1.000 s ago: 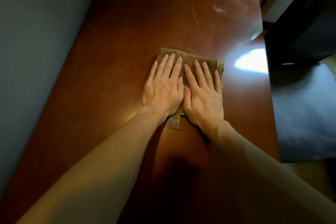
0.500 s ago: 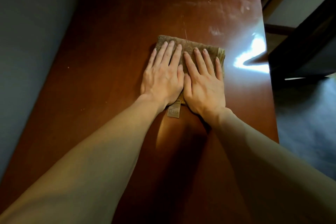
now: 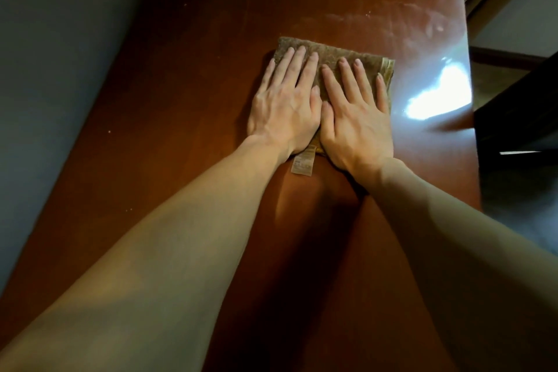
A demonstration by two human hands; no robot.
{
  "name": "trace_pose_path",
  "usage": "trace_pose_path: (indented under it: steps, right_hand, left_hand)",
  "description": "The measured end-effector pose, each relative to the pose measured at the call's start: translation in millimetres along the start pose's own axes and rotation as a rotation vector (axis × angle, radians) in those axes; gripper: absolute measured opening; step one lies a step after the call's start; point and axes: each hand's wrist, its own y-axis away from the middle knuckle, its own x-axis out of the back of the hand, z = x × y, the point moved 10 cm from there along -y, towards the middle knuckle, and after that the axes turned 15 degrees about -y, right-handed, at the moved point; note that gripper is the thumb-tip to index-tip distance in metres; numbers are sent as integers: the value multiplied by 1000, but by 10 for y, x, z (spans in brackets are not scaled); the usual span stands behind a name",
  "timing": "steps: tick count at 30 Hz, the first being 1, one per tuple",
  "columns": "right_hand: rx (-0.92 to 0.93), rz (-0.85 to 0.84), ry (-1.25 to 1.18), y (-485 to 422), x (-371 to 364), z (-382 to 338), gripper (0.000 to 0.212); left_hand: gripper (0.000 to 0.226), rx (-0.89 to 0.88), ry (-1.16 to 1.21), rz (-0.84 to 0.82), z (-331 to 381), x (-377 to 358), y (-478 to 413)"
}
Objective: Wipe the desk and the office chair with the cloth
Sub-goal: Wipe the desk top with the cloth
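Both flat hands, left hand (image 3: 285,106) and right hand (image 3: 353,121), atop cloth (image 3: 329,53)

You are viewing a desk (image 3: 181,130) whose reddish-brown, wood-look top is presenting a smooth, glossy finish. To the right of the cloth (image 3: 332,54), that gloss is throwing back a bright glare patch (image 3: 437,100). Beyond the cloth, pale dull smears (image 3: 407,24) are breaking up the shine. The cloth itself is showing a brown, rough, matt terry pile, with a smoother hemmed band (image 3: 388,65) along its right edge. A flat woven label (image 3: 303,161) is projecting from the cloth's near edge. Left of the cloth, the wall (image 3: 60,69) is appearing matt grey-blue.
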Motion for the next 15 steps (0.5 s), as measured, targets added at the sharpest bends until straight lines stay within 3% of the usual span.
trace_pose_path:
  steps: [8,15]
  right_hand:
    - [-2,-16,9,194,-10,-84,63]
    - [-7,-58,18,989,-2,-337,63]
  left_hand:
    - [59,-4,-10,-27,-3,-23,190]
    - [59,-14,-23,-30,69,80,1021]
